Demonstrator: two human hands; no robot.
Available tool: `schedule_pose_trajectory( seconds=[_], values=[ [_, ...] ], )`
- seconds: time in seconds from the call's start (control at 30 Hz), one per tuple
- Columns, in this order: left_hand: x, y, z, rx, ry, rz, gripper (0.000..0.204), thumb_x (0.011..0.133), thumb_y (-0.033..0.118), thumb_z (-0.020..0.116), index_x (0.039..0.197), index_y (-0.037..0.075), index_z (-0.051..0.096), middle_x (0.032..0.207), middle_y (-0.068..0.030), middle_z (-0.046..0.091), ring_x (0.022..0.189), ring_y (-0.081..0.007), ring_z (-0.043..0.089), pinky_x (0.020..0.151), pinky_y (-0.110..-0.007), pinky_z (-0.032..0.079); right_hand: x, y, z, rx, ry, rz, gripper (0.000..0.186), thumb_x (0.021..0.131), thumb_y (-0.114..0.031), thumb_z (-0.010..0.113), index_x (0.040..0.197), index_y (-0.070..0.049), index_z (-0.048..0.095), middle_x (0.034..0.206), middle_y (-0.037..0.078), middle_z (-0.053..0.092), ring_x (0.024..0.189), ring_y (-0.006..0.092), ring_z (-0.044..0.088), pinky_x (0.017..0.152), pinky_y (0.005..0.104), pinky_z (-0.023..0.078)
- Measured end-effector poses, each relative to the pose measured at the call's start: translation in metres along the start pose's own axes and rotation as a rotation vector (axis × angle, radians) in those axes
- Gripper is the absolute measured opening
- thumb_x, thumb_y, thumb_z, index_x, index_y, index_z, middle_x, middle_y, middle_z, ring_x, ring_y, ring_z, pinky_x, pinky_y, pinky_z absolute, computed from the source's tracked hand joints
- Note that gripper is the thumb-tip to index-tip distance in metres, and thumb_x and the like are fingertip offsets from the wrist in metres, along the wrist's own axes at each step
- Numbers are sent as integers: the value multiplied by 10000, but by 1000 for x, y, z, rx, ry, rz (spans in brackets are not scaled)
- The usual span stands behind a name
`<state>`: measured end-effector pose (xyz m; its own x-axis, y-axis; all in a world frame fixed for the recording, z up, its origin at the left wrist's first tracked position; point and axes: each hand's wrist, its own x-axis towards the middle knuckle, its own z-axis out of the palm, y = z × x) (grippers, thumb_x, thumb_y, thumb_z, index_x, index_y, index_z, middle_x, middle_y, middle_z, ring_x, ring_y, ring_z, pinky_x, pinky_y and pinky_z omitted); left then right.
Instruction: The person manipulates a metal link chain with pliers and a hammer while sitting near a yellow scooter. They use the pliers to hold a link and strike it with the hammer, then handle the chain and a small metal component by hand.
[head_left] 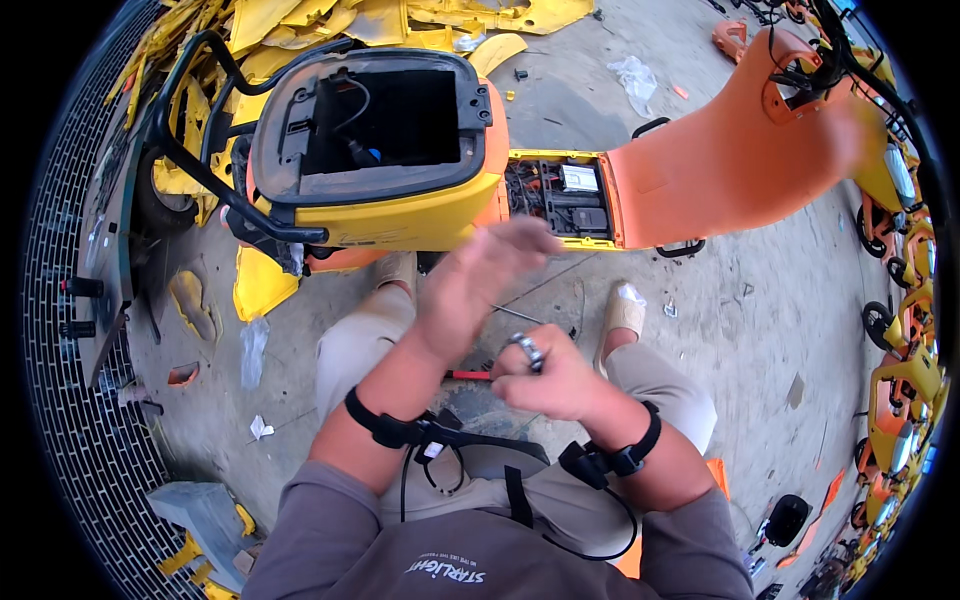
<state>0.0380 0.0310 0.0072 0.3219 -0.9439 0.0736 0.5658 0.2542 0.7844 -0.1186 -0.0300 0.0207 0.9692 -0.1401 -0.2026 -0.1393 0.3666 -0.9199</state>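
My left hand [490, 265], smeared by motion, is stretched out with its fingers pointing right, in front of the scooter's yellow side panel [400, 222]. Nothing shows in it. Lower and to the right, my right hand [555, 380] is closed in a fist. A silver metal piece [527, 352] shows at its fingers; whether it is worn or held I cannot tell. A red bar [467, 375] appears just left of the fist, and a thin metal rod [515, 313] lies above it. The scooter's open seat box [472, 105] and its uncovered electronics bay [575, 180] are beyond my hands.
Yellow body panels [300, 25] are heaped at the far left. An orange front shield [700, 160] rises at the right. Several yellow scooters [905, 385] line the right edge. A grey block [200, 520] stands at lower left; scraps litter the concrete.
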Motion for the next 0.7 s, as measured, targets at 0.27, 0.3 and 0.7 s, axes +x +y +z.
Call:
schedule_pose_trajectory(
  seconds=[0.27, 0.3, 0.7],
  values=[
    [-34, 80, -62, 170, 585, 434, 296, 1035, 221, 457, 1168, 2, 605, 993, -85, 651, 947, -176, 608, 892, -326, 470, -22, 34, -40, -574, 174, -77, 394, 760, -20, 671, 533, -64, 352, 457, 12, 333, 419, 95, 350, 428, 306, 302],
    [-39, 82, -66, 203, 615, 437, 284, 1031, 207, 465, 1166, 1, 605, 988, -82, 649, 936, -172, 607, 883, -318, 472, -22, 43, -38, -620, 188, -83, 385, 753, -14, 670, 534, -60, 357, 456, 25, 335, 409, 118, 352, 428, 312, 311],
    [-64, 95, -96, 286, 652, 441, 174, 1025, 116, 509, 1126, 17, 609, 922, -52, 657, 786, -107, 608, 705, -246, 483, 131, 70, -1, -970, 217, -158, 284, 754, -161, 654, 539, -25, 530, 487, 168, 491, 428, 295, 506, 449, 387, 432]
  ],
)
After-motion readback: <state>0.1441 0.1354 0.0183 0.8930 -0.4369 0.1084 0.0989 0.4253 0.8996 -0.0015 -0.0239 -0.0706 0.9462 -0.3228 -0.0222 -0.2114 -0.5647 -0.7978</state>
